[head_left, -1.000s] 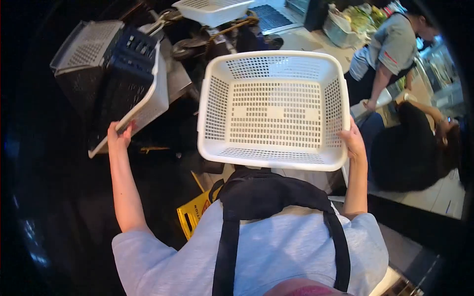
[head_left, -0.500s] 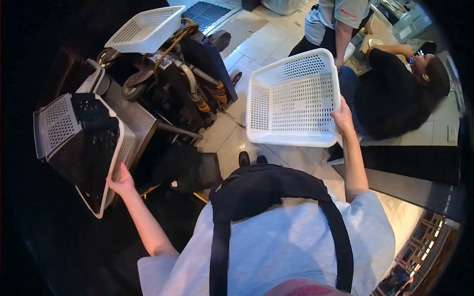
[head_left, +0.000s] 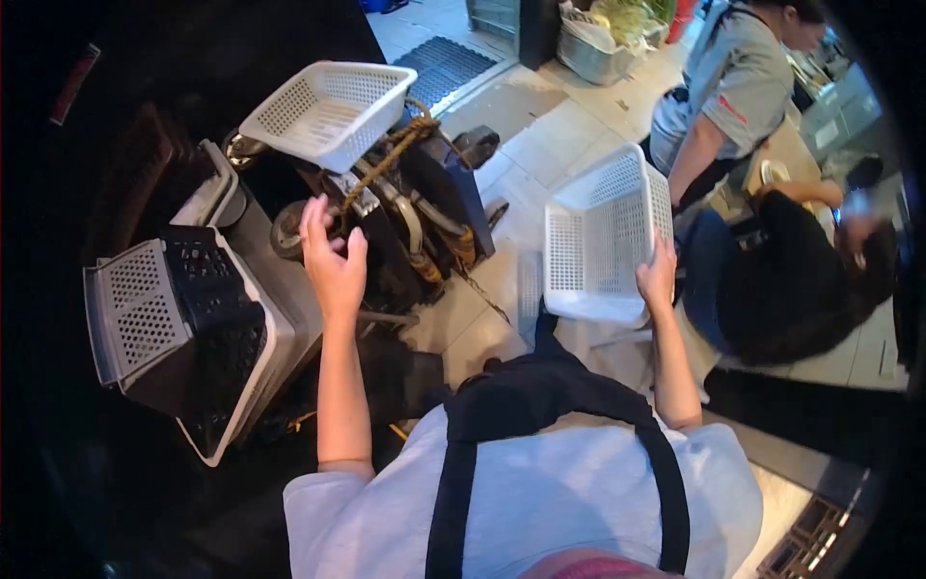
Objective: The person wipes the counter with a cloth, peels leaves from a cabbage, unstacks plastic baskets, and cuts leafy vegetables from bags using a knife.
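Note:
My right hand (head_left: 659, 278) grips the right side of a white perforated plastic basket (head_left: 590, 256), tilted with its opening turned towards the left. No contents show inside it. My left hand (head_left: 335, 268) is raised in the air, fingers apart and holding nothing. Just beyond those fingers, a second white basket (head_left: 333, 116) rests on top of wheeled metal equipment (head_left: 410, 207) with a rope on it. Below and left of the hand, black and white perforated baskets (head_left: 140, 304) sit together in a larger pale container (head_left: 280, 333).
A person in a grey shirt (head_left: 743, 72) stands beyond the held basket. Close to its right side, another person in black (head_left: 786, 270) sits or crouches low. A dark mat (head_left: 439, 69) lies on the tiled floor, and a filled tub (head_left: 598, 53) stands farther back.
My left hand has let go of the pale container's rim and moved up and right, towards the second basket. The basket in my right hand has turned and shifted slightly right and down.

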Tool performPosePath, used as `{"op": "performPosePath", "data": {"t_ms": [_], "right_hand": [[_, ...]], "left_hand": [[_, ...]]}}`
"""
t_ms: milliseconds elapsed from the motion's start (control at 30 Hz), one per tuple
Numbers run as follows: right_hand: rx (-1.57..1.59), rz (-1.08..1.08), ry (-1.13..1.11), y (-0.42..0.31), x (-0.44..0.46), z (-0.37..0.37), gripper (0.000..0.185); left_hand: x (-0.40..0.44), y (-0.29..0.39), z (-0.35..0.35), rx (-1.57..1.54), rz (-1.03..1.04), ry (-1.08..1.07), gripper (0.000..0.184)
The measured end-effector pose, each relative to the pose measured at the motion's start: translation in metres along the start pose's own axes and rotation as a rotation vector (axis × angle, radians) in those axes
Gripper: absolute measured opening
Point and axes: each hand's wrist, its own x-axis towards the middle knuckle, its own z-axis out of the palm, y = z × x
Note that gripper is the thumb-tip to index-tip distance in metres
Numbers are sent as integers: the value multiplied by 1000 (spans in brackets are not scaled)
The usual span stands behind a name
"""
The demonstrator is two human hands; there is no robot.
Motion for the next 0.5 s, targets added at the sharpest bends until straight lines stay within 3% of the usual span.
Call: {"op": "performPosePath", "data": {"t_ms": [67, 133, 267, 333, 400, 467, 500], "right_hand": [[-24, -21, -8, 17, 26, 21, 72], [4, 10, -58, 27, 52, 39, 72], [-29, 93, -213, 22, 110, 67, 73], [-18, 108, -254, 20, 137, 83, 72], [36, 47, -259, 22, 164, 99, 70], [37, -58, -186, 33, 190, 122, 68], [63, -10, -248, 26, 204, 122, 67]], "left_hand": [[38, 5, 15, 270, 254, 142, 60], [73, -2, 26, 400, 238, 256, 68], [133, -40, 30, 518, -27, 341, 76], [152, -73, 24, 576, -47, 304, 80], [159, -46, 22, 519, -351, 152, 78], [161, -75, 21, 584, -343, 188, 72], [166, -42, 22, 316, -638, 58, 60]]}}
